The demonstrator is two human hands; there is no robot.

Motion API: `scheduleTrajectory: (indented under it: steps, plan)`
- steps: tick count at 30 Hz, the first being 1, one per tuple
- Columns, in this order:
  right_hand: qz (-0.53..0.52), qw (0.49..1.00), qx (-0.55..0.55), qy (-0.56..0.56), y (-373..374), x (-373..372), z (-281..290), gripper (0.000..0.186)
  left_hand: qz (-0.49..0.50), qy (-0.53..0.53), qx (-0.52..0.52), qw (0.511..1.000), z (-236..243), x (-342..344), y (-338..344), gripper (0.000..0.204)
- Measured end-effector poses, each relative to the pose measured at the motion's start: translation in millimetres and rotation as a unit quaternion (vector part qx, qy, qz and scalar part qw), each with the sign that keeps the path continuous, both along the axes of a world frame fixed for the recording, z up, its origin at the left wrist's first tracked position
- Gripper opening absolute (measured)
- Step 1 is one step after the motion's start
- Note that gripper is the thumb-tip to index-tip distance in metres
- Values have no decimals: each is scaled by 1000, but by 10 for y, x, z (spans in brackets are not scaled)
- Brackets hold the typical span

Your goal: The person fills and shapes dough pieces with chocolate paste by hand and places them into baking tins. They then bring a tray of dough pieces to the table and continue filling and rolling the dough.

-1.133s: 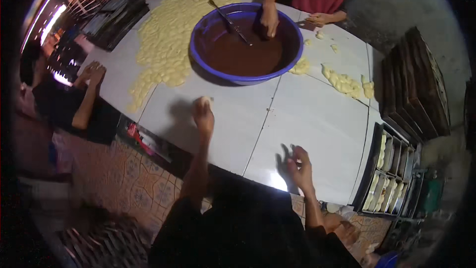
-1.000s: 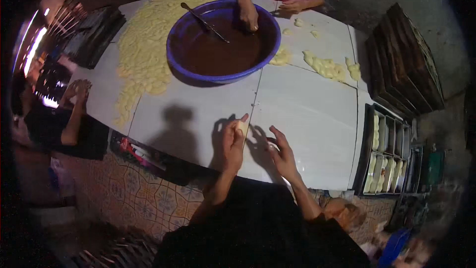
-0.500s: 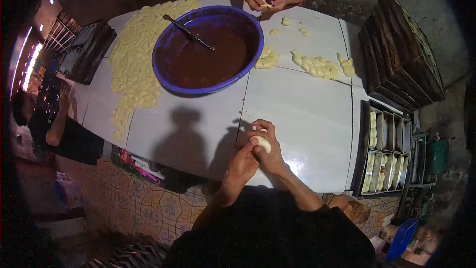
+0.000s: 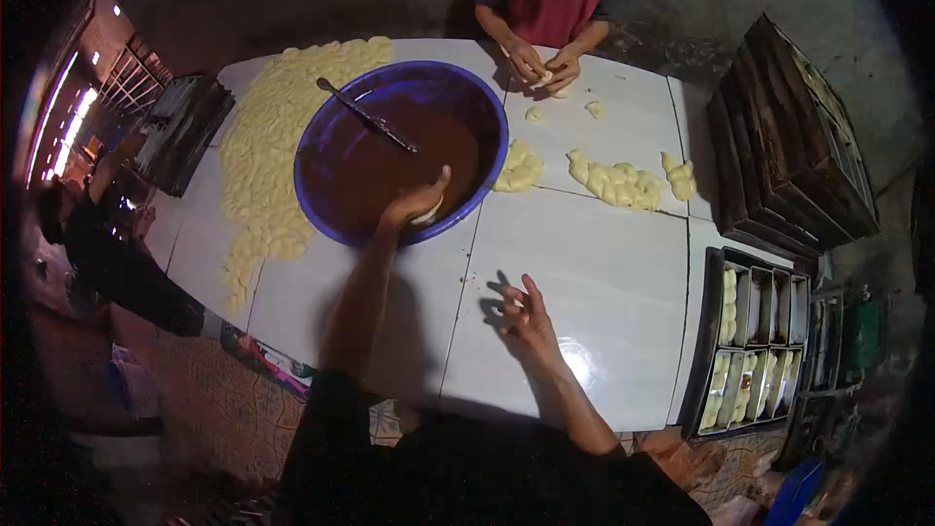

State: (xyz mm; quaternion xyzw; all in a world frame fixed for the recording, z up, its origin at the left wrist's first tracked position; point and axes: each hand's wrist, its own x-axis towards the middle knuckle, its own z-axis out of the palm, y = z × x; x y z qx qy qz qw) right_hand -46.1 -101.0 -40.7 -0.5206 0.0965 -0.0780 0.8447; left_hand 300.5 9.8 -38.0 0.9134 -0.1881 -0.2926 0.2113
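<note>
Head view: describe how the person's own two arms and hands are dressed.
Both forearms are bare from above the elbow down. The left hand and right hand wear no gloves; no rings or watch can be made out, though the picture is dim. Dark short sleeves of a black top cover the upper arms.

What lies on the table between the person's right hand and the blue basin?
Nothing: in the head view the white table is bare between the right hand and the blue basin, with only the hand's shadow.

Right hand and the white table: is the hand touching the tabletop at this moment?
Cannot tell. In the head view the right hand is spread open over the white table, its shadow close alongside, but no contact or gap shows plainly.
</note>
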Motion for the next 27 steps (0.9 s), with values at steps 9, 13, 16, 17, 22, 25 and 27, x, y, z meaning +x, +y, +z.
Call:
scheduleTrajectory:
  steps: [9, 13, 16, 17, 22, 25, 27]
  plan:
    - [-66, 983, 170, 32, -27, 34, 156, 65, 53, -227, -395, 889, 263, -1683, 5, 52]
    - [-23, 945, 312, 89, -6, 16, 117, 42, 271, 359, -556, 699, 683, -2543, 16, 80]
    - [-106, 976, 133, 136, 177, -158, 324, 25, 327, 298, -529, 724, 721, -2964, 129, 68]
    - [-144, 979, 40, 138, 220, -205, 361, 23, 345, 298, -530, 715, 744, -3030, 114, 68]
    - [-118, 851, -507, -70, 209, -479, 389, 24, 217, 138, -468, 846, 619, -3351, 316, 38]
    - [-158, 938, -301, -68, 186, -490, 413, 9, 167, 68, -463, 868, 361, -3453, 397, 29]
    - [-167, 955, -245, -33, 92, -557, 401, 7, 146, 62, -471, 868, 302, -3524, 428, 25]
